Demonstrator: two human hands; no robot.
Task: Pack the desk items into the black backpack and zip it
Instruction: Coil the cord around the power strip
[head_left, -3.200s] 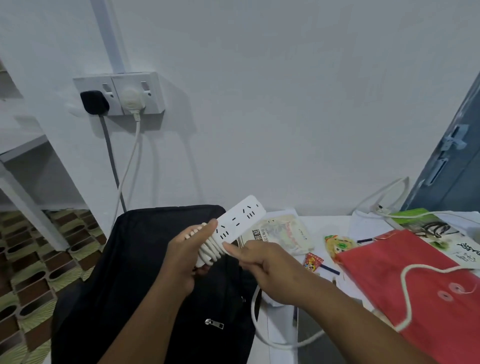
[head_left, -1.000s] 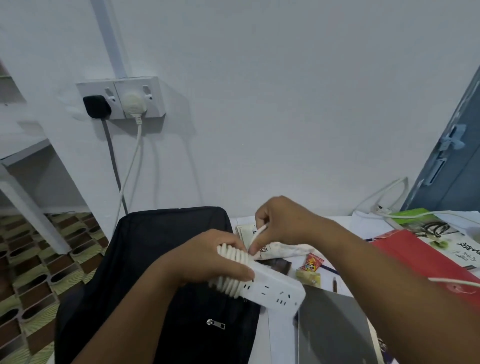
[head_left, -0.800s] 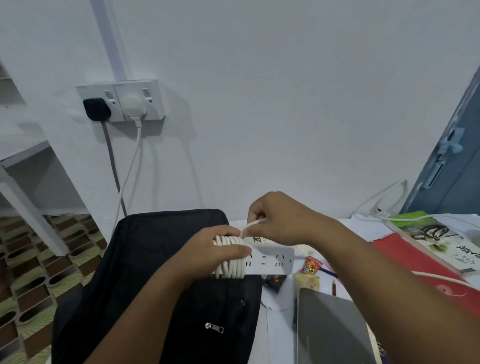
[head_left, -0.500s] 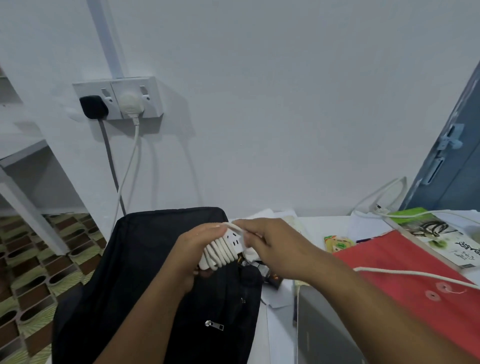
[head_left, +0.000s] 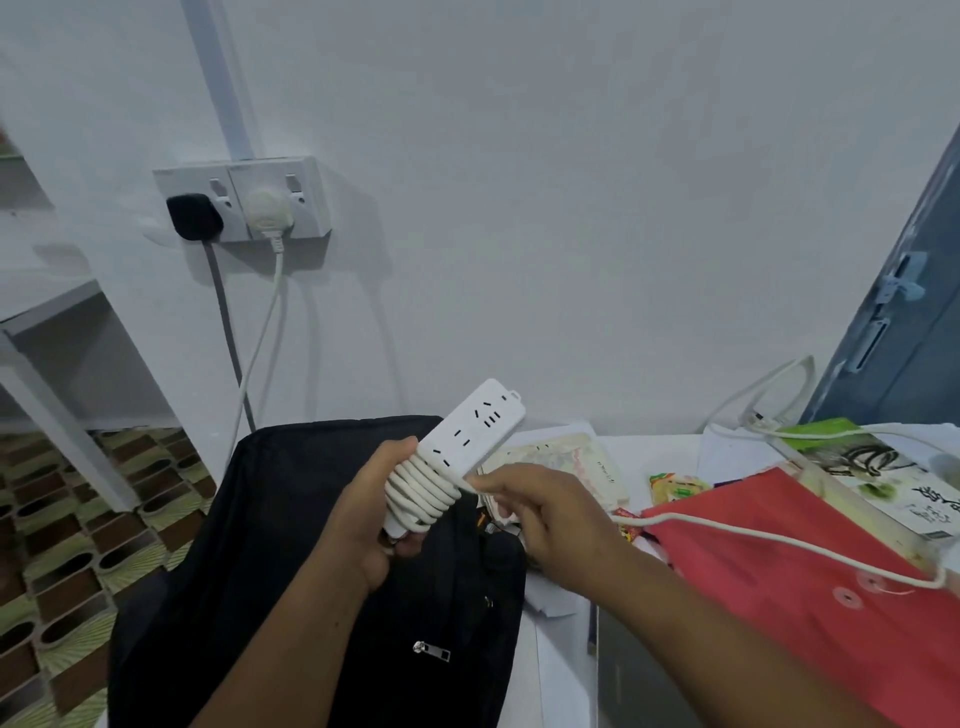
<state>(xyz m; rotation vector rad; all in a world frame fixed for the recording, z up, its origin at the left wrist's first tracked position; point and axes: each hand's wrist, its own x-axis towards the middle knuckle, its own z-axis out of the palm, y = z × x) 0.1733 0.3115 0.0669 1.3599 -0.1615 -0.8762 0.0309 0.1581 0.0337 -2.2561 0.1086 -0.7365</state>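
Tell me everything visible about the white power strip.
The power strip is a white, plastic-looking bar with dark socket slots, tilted up to the right above the black backpack. Its cord is coiled round the lower end, gripped by the left hand; the right hand pinches the loose cord trailing right.

A plain white wall (head_left: 571, 182) fills most of the frame. At upper left, a double wall socket (head_left: 244, 197) is mounted below a vertical conduit (head_left: 218, 78), with a black plug (head_left: 193, 217) and a white plug (head_left: 268, 209) inserted. Patterned brown-and-green floor tiles (head_left: 67, 545) are seen at lower left; a grey-blue door (head_left: 904, 322) at far right.
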